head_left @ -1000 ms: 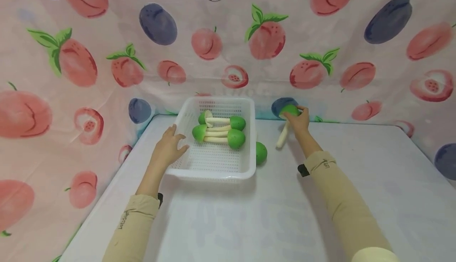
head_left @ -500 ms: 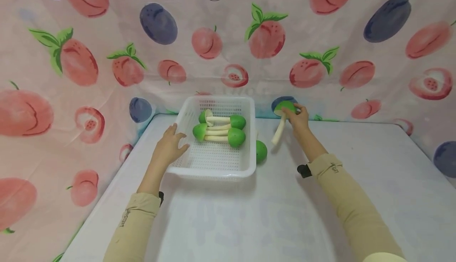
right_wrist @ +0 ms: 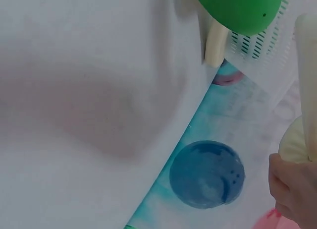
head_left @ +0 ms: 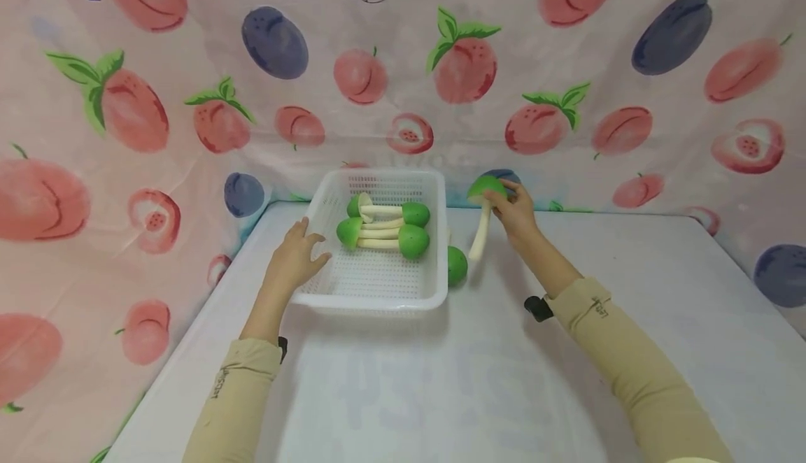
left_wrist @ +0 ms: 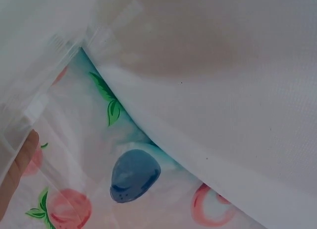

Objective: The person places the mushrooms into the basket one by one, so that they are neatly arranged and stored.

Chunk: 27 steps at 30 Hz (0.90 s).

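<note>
My right hand [head_left: 518, 217] pinches a toy mushroom [head_left: 481, 232] by its green cap, with its pale stem hanging down above the table. In the right wrist view, that mushroom's stem [right_wrist: 308, 80] runs down the right edge. My left hand [head_left: 293, 257] rests at the left rim of a white plastic basket [head_left: 371, 302], fingers spread; one finger [left_wrist: 25, 154] lies along the outer wall in the left wrist view. Several green-capped mushrooms [head_left: 413, 241] lie sideways in the basket's far part. Another mushroom [head_left: 457, 266] lies against the basket's right side, its stem mostly hidden.
The white table [head_left: 491, 379] ends at a fruit-print cloth [head_left: 390, 50] that rises behind it and along the left side. Perforated walls of the basket stand between my two hands.
My right hand has lifted the mushroom off the table and carried it left toward the basket. My left hand has stayed at the rim.
</note>
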Each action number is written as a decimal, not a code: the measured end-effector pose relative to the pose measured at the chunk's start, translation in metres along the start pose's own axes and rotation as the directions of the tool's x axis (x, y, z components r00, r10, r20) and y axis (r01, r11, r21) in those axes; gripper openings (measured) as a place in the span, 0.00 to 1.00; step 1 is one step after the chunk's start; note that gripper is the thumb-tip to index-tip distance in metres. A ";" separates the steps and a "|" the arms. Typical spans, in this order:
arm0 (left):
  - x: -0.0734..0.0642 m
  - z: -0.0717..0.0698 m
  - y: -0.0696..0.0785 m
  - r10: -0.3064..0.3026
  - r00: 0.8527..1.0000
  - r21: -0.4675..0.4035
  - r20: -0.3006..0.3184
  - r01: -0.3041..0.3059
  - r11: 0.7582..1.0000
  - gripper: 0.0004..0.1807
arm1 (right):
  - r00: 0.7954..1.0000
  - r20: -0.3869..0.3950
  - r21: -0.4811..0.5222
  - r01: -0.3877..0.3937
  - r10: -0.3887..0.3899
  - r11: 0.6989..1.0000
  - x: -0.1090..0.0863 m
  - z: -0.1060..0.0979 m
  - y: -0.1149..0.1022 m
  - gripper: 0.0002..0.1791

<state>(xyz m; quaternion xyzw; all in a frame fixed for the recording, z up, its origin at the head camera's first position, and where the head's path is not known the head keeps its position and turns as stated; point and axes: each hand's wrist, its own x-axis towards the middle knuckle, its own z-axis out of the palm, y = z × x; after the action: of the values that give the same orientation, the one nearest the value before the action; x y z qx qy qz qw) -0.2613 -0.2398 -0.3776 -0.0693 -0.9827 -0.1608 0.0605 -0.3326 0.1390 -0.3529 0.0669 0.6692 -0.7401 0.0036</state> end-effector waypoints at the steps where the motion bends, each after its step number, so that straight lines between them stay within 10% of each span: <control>1: 0.000 0.000 0.000 -0.001 1.000 -0.001 -0.001 0.001 1.000 0.23 | 1.000 0.005 -0.022 0.018 -0.018 1.000 -0.002 0.001 0.000 0.36; 12: 0.000 0.000 0.001 0.002 1.000 0.000 0.003 -0.002 1.000 0.22 | 0.991 0.085 -0.138 0.113 -0.102 0.984 -0.023 0.007 -0.001 0.33; 27: -0.001 -0.001 0.003 0.017 1.000 -0.005 0.009 -0.017 1.000 0.22 | 0.988 0.137 -0.041 0.077 -0.071 0.996 -0.050 0.019 -0.009 0.31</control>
<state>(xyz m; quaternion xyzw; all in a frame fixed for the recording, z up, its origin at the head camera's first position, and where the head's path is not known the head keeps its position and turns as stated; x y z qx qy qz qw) -0.2593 -0.2371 -0.3758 -0.0788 -0.9819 -0.1623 0.0571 -0.2855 0.1172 -0.3372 -0.0086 0.6865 -0.7267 0.0232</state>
